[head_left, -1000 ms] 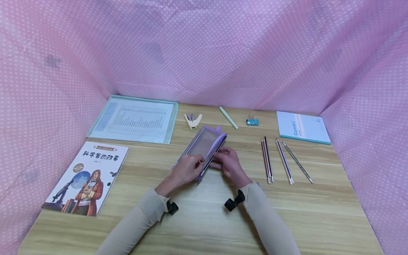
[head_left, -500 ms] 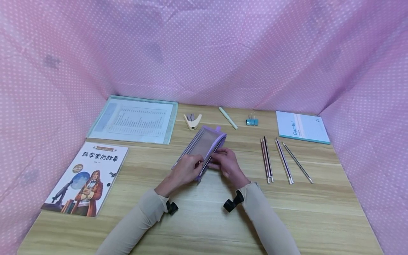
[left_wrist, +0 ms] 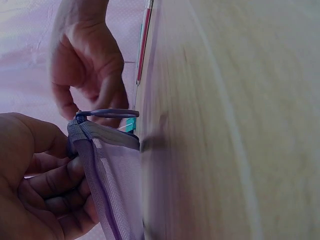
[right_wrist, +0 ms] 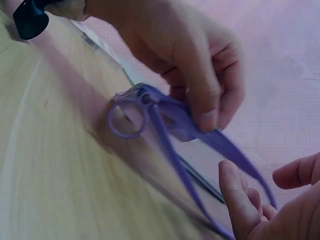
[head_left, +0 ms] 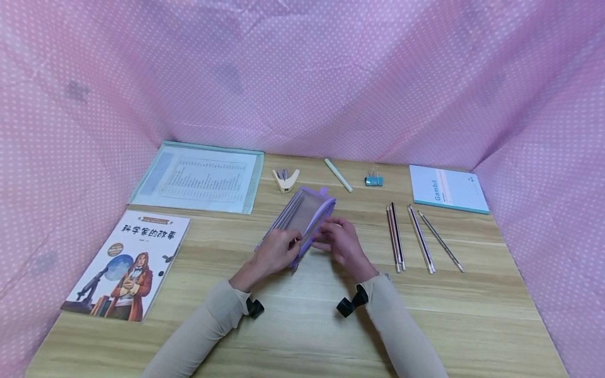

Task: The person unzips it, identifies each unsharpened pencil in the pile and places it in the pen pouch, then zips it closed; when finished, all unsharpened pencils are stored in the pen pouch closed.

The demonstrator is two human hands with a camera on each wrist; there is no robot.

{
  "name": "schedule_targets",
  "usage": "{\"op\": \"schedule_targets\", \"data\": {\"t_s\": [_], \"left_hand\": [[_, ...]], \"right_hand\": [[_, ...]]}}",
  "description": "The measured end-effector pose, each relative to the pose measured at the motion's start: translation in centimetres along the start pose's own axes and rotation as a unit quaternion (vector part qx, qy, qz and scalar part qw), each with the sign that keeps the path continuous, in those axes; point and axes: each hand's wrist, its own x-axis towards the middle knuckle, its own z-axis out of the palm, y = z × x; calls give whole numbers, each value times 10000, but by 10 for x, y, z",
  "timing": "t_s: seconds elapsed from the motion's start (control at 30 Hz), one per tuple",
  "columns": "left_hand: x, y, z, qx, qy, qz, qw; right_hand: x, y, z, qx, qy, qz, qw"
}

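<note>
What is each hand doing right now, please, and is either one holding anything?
Left hand: grips the near end of the purple pencil case.
Right hand: fingers loosely curled beside the case, holding nothing.

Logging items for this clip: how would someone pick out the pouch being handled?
On the wooden table, at its middle, the left hand pinches a purple mesh pencil pouch. Unlike the flat books and loose pencils around it, it stands on edge and has a ring zipper pull.

The right hand point(head_left: 342, 244) has let go of the purple pencil case point(head_left: 304, 215) and drawn slightly away.
</note>
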Motion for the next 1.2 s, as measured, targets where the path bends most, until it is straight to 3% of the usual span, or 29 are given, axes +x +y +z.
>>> {"op": "schedule_targets", "data": {"t_s": [0.43, 0.97, 1.2], "left_hand": [[0, 2, -1, 14, 24, -99, 9999], [-1, 2, 0, 23, 18, -106, 9999], [-1, 1, 2, -46, -16, -108, 9999]], "right_hand": [[-26, -31, -42, -319, 151, -456, 9983], [-41, -49, -133, -559, 705, -710, 9934], [-41, -51, -168, -1135, 632, -791, 9884]]}}
